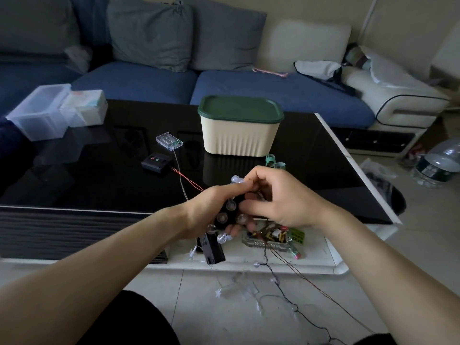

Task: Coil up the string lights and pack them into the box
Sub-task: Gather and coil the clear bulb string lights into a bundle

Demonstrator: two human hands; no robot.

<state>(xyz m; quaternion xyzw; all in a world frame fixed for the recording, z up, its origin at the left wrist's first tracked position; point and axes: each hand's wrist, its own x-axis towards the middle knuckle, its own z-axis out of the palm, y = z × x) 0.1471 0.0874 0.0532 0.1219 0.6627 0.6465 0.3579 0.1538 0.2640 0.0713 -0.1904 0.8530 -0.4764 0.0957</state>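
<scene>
Bundle of clear round-bulb string lights on black wire [227, 215] at frame centre, gripped by left hand [211, 212] w/ curled fingers, pinched by right hand [278, 197], below cream ribbed plastic box w/ green lid [240, 125] on glossy black table [99, 170].

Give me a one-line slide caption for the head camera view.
Both hands bunch the string lights before the lidded box on the black table.

Dim room, glossy tabletop reflections, wide-angle edge distortion
</scene>
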